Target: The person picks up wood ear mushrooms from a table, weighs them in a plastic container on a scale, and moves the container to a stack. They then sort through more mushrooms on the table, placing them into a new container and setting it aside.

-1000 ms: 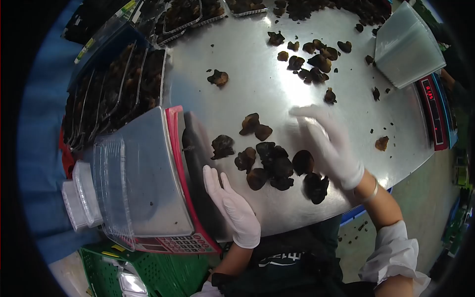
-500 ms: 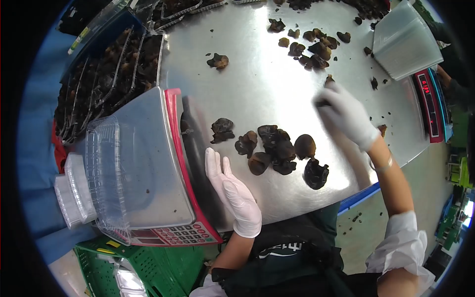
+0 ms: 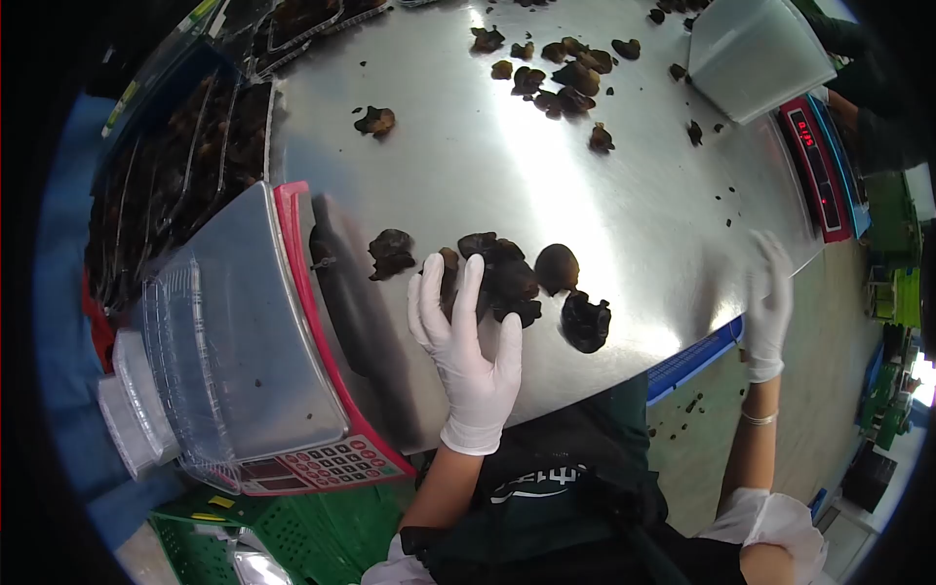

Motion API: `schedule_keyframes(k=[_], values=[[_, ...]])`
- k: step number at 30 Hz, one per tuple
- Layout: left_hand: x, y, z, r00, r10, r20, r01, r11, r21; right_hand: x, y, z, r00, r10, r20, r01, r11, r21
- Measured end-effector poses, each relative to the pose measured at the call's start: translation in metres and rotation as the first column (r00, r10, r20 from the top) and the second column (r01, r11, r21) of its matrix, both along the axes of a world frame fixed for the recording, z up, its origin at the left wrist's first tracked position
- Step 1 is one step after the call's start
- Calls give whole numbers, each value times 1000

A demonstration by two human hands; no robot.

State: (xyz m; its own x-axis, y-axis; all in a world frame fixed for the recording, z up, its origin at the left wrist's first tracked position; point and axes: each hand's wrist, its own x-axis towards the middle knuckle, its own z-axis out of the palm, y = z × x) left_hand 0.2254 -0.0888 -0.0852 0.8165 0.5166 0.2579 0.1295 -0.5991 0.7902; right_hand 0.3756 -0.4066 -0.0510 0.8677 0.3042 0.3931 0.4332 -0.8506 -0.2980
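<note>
My left hand (image 3: 468,356), in a white glove, reaches over a cluster of dark wood ear mushrooms (image 3: 512,278) with its fingers spread. Its fingertips overlap the cluster's near left side and partly hide a brownish piece. Left of those fingers lies another dark mushroom (image 3: 390,253); two more, one rounded (image 3: 557,268) and one curled (image 3: 586,322), sit to the right of the cluster. My right hand (image 3: 768,307), also gloved, is out at the table's right edge, its fingers stretched and smeared by motion. Nothing shows in it.
A scale (image 3: 244,361) bearing a clear plastic tray stands on the left, beside filled mushroom trays (image 3: 180,166). More mushrooms (image 3: 575,78) lie scattered farther back on the metal table (image 3: 439,166). At the right are stacked clear containers (image 3: 756,63) and a red-display scale (image 3: 817,175).
My left hand has moved onto the cluster and spread its fingers. My right hand has swung from mid-table to the right edge; a small brown piece near its wrist no longer shows.
</note>
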Motion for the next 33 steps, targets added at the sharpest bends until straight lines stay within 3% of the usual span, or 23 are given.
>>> schedule_keyframes(k=[3,6,9,10,11,13,14,17,19,21,22,25,27,31,33], values=[[3,-6,-2,998,-14,-59,21,994,108,-16,96,8,858,407,-314,-269,877,399],[1,-10,1,997,4,-78,10,982,189,-13,164,12,742,635,-215,-583,769,262],[-16,-8,-2,997,-18,-77,33,980,198,6,168,-8,699,643,-313,-622,763,176],[-20,-10,-1,999,28,-38,-19,977,211,9,163,-4,729,585,-356,-503,810,302],[-24,-10,-2,999,34,-42,-24,977,212,6,159,8,547,502,-669,-43,816,577],[-32,-9,-6,999,13,-37,-7,986,164,9,143,4,538,554,-635,163,671,724],[-31,-11,-5,999,27,-21,-23,985,170,12,135,-1,507,596,-623,176,636,752],[-26,-9,1,999,-31,-13,33,985,168,3,129,-9,613,529,-587,127,668,734],[-28,-5,4,997,-74,3,73,988,137,-4,135,-7,613,537,-579,115,665,738],[-31,-2,3,994,-108,16,106,989,108,-11,145,-6,752,524,-400,-105,694,712],[-33,0,-1,997,-59,53,57,998,23,-6,149,-5,841,512,-176,-379,789,484],[-34,2,-8,994,30,102,-22,996,-86,-14,166,0,668,723,-175,-669,687,284],[-32,-1,-11,973,143,180,-95,963,-250,-19,174,-13,606,761,-231,-753,643,141],[-34,-1,-8,960,209,188,-144,940,-310,-9,175,-11,628,738,-249,-729,669,143],[-35,-1,-8,956,216,199,-141,932,-334,-8,170,-4,694,659,-291,-477,723,500]])
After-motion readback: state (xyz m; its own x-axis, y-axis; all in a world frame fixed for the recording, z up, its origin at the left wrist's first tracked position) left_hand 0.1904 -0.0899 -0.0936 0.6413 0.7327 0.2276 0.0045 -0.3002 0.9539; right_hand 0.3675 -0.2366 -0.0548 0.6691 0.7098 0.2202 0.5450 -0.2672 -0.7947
